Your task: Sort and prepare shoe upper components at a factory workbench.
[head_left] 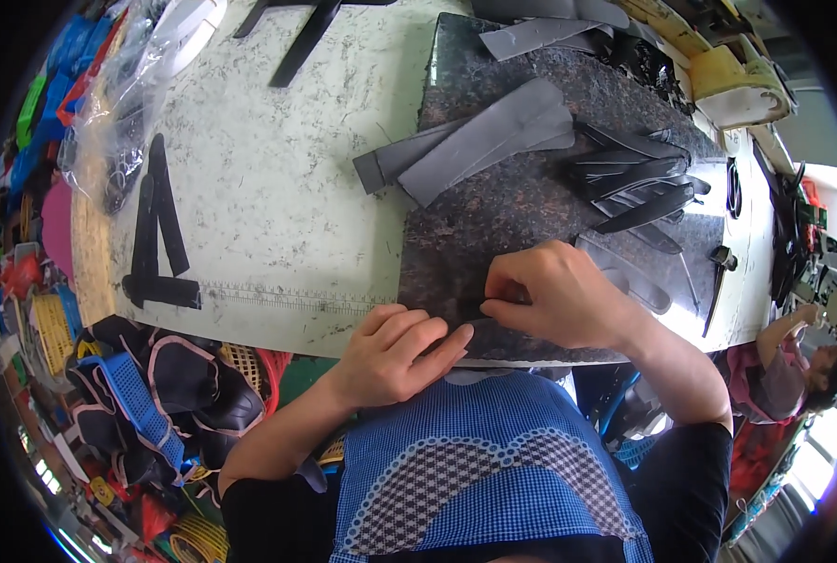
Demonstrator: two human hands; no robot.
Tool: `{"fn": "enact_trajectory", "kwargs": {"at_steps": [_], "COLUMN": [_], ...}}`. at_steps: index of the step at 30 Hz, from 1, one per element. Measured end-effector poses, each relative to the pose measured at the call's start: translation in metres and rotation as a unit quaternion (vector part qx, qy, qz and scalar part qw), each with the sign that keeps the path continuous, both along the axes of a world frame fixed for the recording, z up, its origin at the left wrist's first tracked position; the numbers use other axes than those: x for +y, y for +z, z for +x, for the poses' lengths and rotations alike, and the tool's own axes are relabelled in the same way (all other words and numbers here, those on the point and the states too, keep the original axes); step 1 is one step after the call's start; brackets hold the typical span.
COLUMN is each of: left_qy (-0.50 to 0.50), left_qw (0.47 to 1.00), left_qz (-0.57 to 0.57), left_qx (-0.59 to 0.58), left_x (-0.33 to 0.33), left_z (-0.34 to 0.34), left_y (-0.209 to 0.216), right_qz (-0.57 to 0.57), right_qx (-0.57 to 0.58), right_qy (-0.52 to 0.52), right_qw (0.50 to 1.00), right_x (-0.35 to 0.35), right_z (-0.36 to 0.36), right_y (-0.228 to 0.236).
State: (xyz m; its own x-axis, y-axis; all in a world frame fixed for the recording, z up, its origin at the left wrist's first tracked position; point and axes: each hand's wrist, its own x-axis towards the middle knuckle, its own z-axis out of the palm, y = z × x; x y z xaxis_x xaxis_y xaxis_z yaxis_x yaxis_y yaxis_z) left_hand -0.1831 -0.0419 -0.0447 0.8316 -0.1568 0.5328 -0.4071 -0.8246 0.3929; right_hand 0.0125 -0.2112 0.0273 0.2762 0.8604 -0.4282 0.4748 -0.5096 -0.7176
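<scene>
Blue checked apron (484, 422) sits nearest the camera. Far left, on the white tabletop (277, 188): black strips (167, 220). Left hand (390, 357): fingers curled, spread narrow, at the near edge of the dark slab (493, 220); cannot tell whether it grips. Dark piece (495, 327), outline unclear, lies on the slab between both hands' fingertips. Grey strips (493, 141) overlap beyond. Right hand (564, 296): thumb and forefinger nearly meeting; contents hidden. Further right: piled black pieces (639, 178). Risk, judged: uneven finger pressure could skew the piece; working so near the edge, a slip could drop it.
</scene>
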Motion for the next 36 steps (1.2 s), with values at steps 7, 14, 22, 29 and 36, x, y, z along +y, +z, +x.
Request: {"fn": "enact_trajectory", "kwargs": {"at_steps": [7,14,22,29,36], "left_qy": [-0.038,-0.053,-0.071,-0.083,-0.129], "left_qw": [0.997,0.996,0.991,0.992,0.989], "left_qz": [0.007,0.028,0.077,0.065,0.0], "left_qx": [0.067,0.067,0.081,0.075,0.074], "left_x": [0.001,-0.004,-0.006,-0.006,0.002], "left_z": [0.01,0.029,0.038,0.043,0.089], "left_y": [0.013,0.017,0.025,0.026,0.042], "right_qz": [-0.081,-0.078,-0.072,-0.06,-0.045], "right_qx": [-0.214,0.065,-0.01,-0.067,-0.126], "right_qy": [-0.06,-0.309,-0.241,-0.232,-0.22], "right_qw": [0.972,0.946,0.968,0.969,0.966], "right_x": [-0.034,-0.109,-0.113,-0.114,-0.119], "right_z": [-0.005,0.005,0.003,0.0,-0.005], "right_y": [0.023,0.021,0.019,0.002,0.014]}}
